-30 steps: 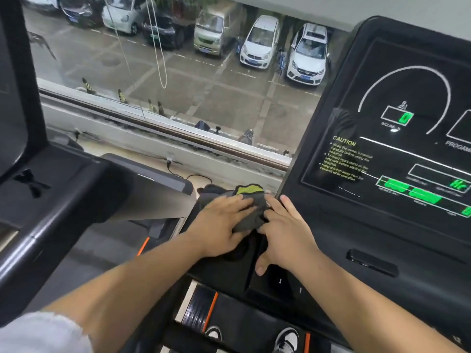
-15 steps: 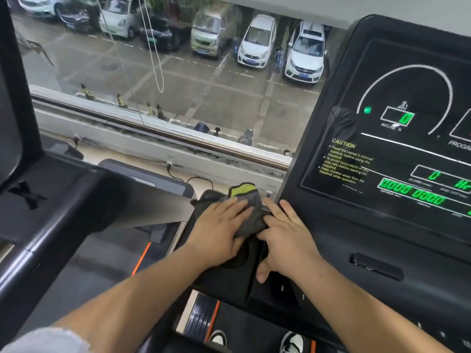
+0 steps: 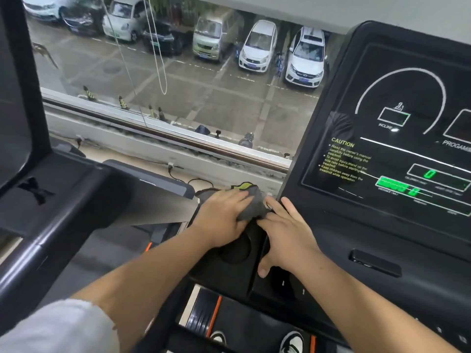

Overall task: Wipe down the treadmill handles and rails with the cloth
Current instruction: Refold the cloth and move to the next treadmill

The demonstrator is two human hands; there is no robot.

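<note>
A grey cloth with a yellow-green patch lies bunched on the top left corner of the black treadmill console. My left hand presses flat on the cloth, fingers spread over it. My right hand rests beside it on the console ledge, fingertips touching the cloth's right edge, thumb hanging over the front. A round cup recess shows just under my left wrist. The console's lit screen rises to the right.
A second treadmill's black console and handrail stand close on the left. A window sill runs straight ahead, with a car park below. Power cables lie behind the console. My shoes show on the treadmill belt below.
Both hands stay on the console corner with the cloth under the left hand. The cloth and left hand have shifted only slightly. The screen's green digits have changed.
</note>
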